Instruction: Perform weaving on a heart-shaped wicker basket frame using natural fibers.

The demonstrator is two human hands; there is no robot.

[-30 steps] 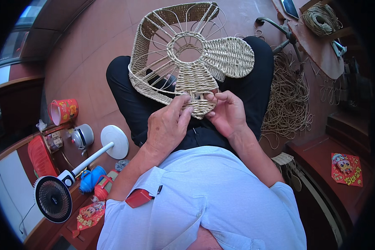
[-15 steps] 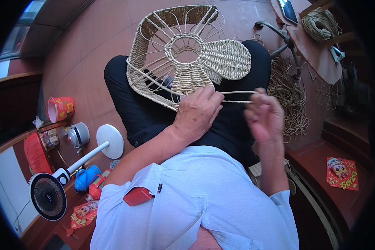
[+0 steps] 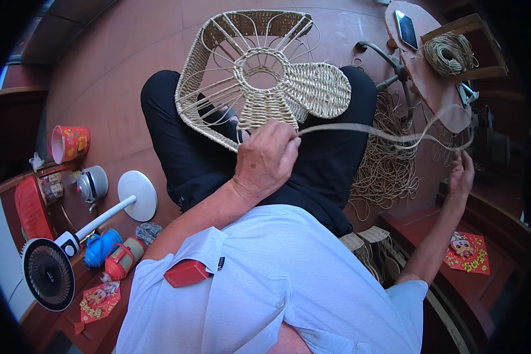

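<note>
A straw-coloured woven piece [image 3: 318, 88] rests across my dark-trousered legs, with a round central ring [image 3: 239, 74], a filled petal at the right, a curved woven outer band and bare spokes at the left. My left hand [image 3: 264, 159] is closed over its lower woven panel, whose tip is hidden beneath my fingers. A long pale cord [image 3: 348, 127], blurred in a wavy loop, runs from there out to my right hand [image 3: 460, 174], which grips it at the far right with bent fingers.
Tangled cord [image 3: 383, 171] lies right of my knee, below a board [image 3: 422, 79] holding a phone [image 3: 406, 29] and cord coil [image 3: 445, 56]. At left stand a fan [image 3: 48, 274], kettle [image 3: 92, 184], flasks [image 3: 103, 248] and bucket [image 3: 69, 144]. Red decorations [image 3: 466, 252] lie on a wooden surface.
My right hand has moved from the woven panel far out to the right, drawing the cord out long. My left hand has stayed on the panel, turning over it and covering its tip.
</note>
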